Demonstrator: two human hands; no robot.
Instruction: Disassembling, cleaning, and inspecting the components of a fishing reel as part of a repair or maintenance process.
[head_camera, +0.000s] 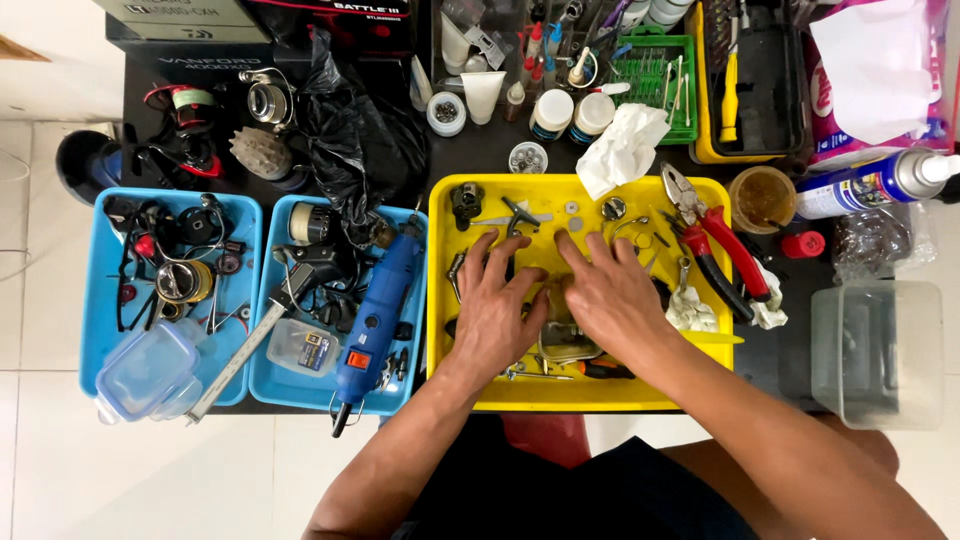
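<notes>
both hands work inside the yellow tray (440, 300) on the black table (470, 160). the left hand (495, 310) and right hand (610, 295) lie fingers spread over a small metal reel part (565, 340); whether they grip it cannot be told. the operator should keep loose glossy screws within the smooth plastic rim.

Around the yellow tray (450, 300), passage was tight: a blue tray (262, 385) holding a blue rotary tool (372, 318) pressed its left side, red-handled pliers (720, 245) overhung its right rim, and bottles crowded behind. Only its near edge stood open.
</notes>
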